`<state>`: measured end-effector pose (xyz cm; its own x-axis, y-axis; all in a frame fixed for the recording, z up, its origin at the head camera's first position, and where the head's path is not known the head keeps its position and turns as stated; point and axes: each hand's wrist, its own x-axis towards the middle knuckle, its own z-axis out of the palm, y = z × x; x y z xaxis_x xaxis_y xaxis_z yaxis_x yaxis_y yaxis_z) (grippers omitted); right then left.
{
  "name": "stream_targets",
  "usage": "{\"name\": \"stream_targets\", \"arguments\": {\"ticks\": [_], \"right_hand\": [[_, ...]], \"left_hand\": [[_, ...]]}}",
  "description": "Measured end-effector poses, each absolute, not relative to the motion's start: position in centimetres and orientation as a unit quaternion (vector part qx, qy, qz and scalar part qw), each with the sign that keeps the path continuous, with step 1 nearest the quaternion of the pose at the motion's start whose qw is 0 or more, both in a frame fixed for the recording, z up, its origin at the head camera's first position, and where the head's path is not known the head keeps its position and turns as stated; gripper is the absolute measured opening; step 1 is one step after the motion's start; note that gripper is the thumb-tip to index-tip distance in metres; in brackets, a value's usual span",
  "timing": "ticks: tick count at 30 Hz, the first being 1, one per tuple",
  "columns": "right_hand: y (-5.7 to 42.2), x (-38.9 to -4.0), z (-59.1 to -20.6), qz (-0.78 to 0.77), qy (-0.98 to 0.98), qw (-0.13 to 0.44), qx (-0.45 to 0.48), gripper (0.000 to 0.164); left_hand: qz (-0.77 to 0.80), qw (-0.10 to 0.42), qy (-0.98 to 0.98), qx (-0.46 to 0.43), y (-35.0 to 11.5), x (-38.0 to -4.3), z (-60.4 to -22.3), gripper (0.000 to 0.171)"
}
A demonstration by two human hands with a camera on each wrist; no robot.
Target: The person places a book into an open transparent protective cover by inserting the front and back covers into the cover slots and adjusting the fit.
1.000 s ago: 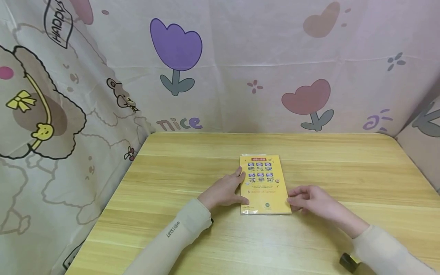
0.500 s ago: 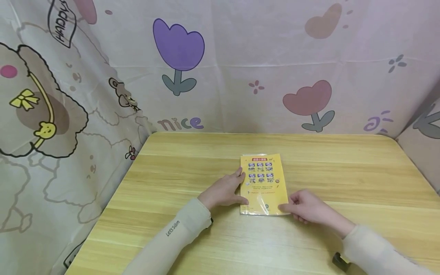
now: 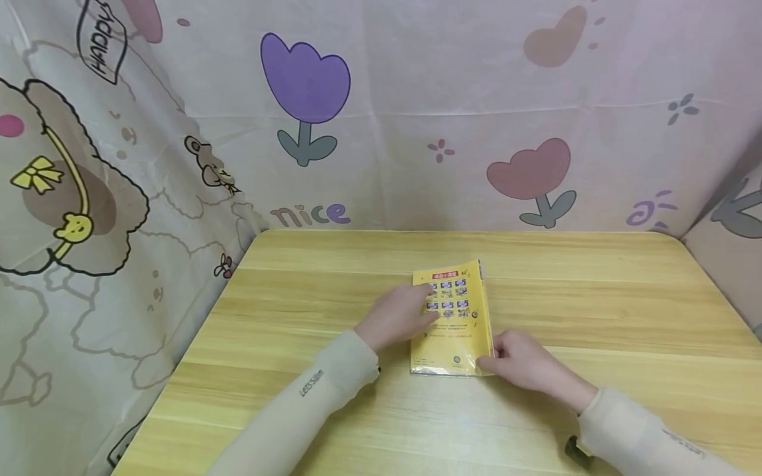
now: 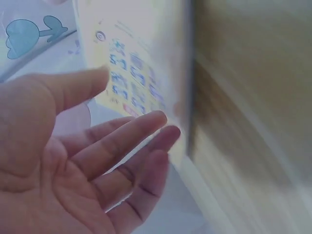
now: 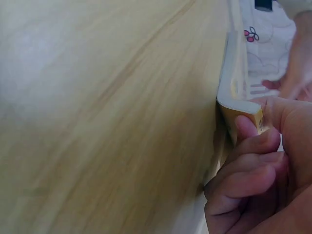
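Note:
A thin yellow book (image 3: pixel 449 344), with small purple pictures on its cover and a clear plastic cover, lies on the wooden table. My right hand (image 3: pixel 520 362) pinches its lower right edge between thumb and fingers. In the right wrist view that edge of the book (image 5: pixel 233 103) bends up off the table. My left hand (image 3: pixel 400 317) is over the book's left side, thumb and fingers spread and relaxed. The left wrist view has the left hand (image 4: pixel 97 156) close to the cover with nothing held; whether its fingertips touch the cover I cannot tell.
The wooden table (image 3: pixel 297 291) reaches back to a cloth curtain (image 3: pixel 405 79) printed with flowers. Another curtain (image 3: pixel 172 185) with cartoon figures hangs along the left edge. A dark device (image 3: pixel 577 453) sits under the right wrist.
My right hand has moved left, taken the book's lower right edge and raised the right side. My left hand has come off the left edge and over the cover.

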<state>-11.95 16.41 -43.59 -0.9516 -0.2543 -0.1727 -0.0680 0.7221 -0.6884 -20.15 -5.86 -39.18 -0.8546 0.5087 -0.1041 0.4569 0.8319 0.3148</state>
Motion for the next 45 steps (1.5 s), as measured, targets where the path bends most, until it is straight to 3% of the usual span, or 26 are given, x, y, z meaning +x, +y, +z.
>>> {"name": "stream_targets", "arguments": {"ticks": [6,12,15,22,31,39,45], "right_hand": [[15.8,-11.6,-43.5,-0.341,0.929,0.115,-0.083,0.023],[15.1,-11.4,-43.3,-0.293,0.948,0.09,-0.083,0.024],[14.8,-11.3,-43.2,-0.279,0.953,0.083,-0.079,0.021],[14.4,-11.2,-43.2,-0.23,0.967,0.066,-0.085,0.028],[14.1,-11.3,-43.4,-0.182,0.976,0.014,-0.121,0.035],[14.3,-11.3,-43.3,-0.185,0.975,0.01,-0.12,0.035],[14.7,-11.5,-43.2,-0.211,0.968,0.037,-0.13,0.034]], "left_hand": [[0.192,0.081,0.951,0.231,-2.8,-21.0,-38.5,0.03],[0.23,0.08,0.951,0.19,-0.5,-22.2,-37.7,0.053],[0.238,0.072,0.954,0.169,0.3,-22.8,-37.3,0.055],[0.232,0.066,0.96,0.139,1.2,-23.6,-37.1,0.055],[0.238,0.056,0.96,0.135,1.4,-24.0,-37.0,0.039],[0.24,0.037,0.957,0.159,1.2,-24.1,-37.0,0.034],[0.256,0.042,0.954,0.151,1.0,-24.1,-37.0,0.037]]}}
